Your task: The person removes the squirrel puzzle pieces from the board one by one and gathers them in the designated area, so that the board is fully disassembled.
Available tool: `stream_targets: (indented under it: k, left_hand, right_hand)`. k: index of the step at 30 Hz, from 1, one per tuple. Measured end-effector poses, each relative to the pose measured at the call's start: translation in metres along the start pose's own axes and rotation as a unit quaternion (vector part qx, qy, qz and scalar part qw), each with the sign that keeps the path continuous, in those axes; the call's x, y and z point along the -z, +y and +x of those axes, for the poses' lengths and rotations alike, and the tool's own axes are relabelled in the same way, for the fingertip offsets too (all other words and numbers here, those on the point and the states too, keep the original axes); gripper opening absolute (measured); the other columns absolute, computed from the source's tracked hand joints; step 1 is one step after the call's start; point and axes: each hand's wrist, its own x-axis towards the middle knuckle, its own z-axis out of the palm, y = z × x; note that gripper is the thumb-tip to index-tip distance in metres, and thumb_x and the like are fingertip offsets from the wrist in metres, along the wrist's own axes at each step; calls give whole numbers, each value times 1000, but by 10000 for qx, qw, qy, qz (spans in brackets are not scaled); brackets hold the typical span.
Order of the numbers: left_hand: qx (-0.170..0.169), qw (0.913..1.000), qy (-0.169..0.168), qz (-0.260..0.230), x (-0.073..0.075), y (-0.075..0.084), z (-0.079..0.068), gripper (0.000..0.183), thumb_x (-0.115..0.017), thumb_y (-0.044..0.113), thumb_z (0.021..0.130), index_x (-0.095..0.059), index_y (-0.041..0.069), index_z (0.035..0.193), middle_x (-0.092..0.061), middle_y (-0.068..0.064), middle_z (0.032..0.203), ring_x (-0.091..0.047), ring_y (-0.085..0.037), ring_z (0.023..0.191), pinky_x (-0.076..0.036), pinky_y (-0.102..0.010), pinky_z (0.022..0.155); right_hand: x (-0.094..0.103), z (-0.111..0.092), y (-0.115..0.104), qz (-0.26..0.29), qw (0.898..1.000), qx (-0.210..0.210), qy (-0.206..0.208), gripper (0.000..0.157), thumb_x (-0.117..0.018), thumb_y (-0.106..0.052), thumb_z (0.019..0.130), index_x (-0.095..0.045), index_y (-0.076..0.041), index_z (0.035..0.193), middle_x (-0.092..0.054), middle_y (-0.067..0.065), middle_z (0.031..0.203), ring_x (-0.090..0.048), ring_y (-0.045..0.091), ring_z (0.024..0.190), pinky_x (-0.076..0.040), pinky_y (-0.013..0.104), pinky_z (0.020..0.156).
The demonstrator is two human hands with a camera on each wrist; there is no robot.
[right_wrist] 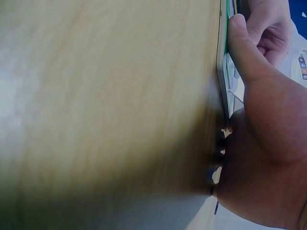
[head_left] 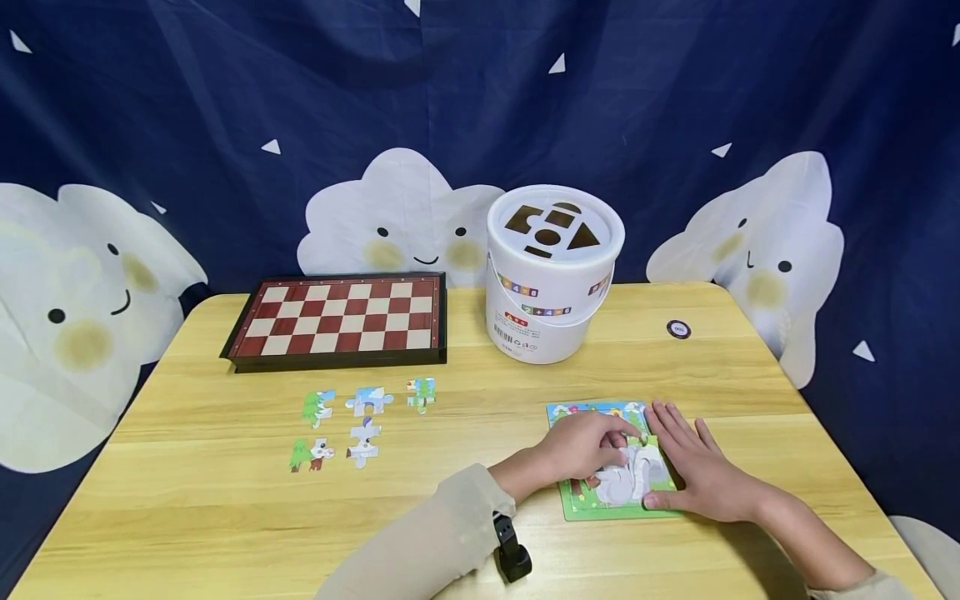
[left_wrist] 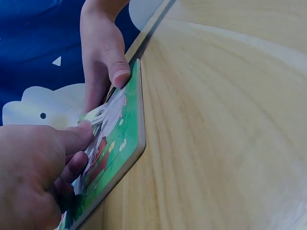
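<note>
While left grip (head_left: 581, 446) curls, right grip (head_left: 705, 479) spreads.

On the white bucket (head_left: 542, 275), one colored strip (head_left: 546, 311) is showing the sum "2+4=6", while another (head_left: 517, 284) is ending in what looks like "4=8", its start being unclear, and a third (head_left: 598, 285) is curving away too far for a full reading. Lower down, a red label (head_left: 519, 319) is carrying a small triangular sign beside illegible lettering, with a barcode (head_left: 503, 334) and a recycling sign (head_left: 519, 340) standing below it. The dark round chip (head_left: 678, 330) is bearing characters too small for certain reading.
</note>
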Motion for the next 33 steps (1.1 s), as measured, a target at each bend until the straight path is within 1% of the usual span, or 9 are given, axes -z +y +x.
stream_targets:
  k: [5,8,14,18,21,24,27,33]
  left_hand:
    - [-105,9999,35,33,0,-2,0,33,-72,21,97,-69,21,131,-62,18,88,-52,7,64,-42,-9,64]
    - [-137,9999,33,2,0,-3,1,34,-71,21,98,-68,20,132,-62,17,89,-53,7,61,-42,-9,66]
    - [-256,9994,213,-50,2,-5,2,35,-70,24,98,-68,16,132,-64,15,89,-51,8,67,-42,-8,69]
    - [-373,9982,280,-384,6,-9,2,36,-70,22,98,-67,13,132,-65,13,90,-51,8,70,-43,-8,70]
    - [-454,9960,301,-712,13,-13,0,38,-71,20,97,-66,10,134,-65,11,91,-53,7,74,-45,-9,73]
    - [-509,9937,346,-934,23,-18,-7,38,-72,18,97,-66,9,134,-66,9,92,-54,6,80,-46,-11,78]
    - [-567,9910,392,-1150,33,-24,-16,39,-72,15,96,-66,8,134,-67,7,95,-56,4,85,-47,-12,82]
    - [-460,9872,490,-1446,56,-36,-40,39,-71,9,95,-65,5,133,-69,-1,98,-57,-2,88,-50,-17,84]
  right_hand:
    - [0,0,0,20,10000,6,-9,114,-75,-51,88,-5,0,162,-8,35,163,8,37,154,15,56,118]
    - [0,0,0,30,10000,5,-8,114,-75,-51,88,-5,0,162,-8,35,163,7,38,154,15,57,118]
    - [0,0,0,72,10000,-28,-34,114,-75,-50,88,-4,0,162,-6,35,163,10,36,154,16,56,118]
    - [0,0,0,45,10000,0,-7,115,-75,-50,88,-4,1,162,-7,35,163,10,36,154,16,56,118]
    - [1,0,-1,59,10000,5,-11,115,-75,-50,88,-3,1,162,-6,36,163,10,35,154,17,55,118]
    - [1,0,-2,89,10000,-14,-35,115,-75,-50,88,-3,-1,162,-6,35,163,11,35,154,17,55,118]
    - [2,0,-2,91,9999,-51,-61,115,-75,-51,88,-2,-1,162,-5,35,163,11,34,154,18,54,118]
    - [2,0,-2,67,10000,-55,-43,116,-75,-51,87,-2,-1,162,-5,34,163,11,34,155,18,53,118]
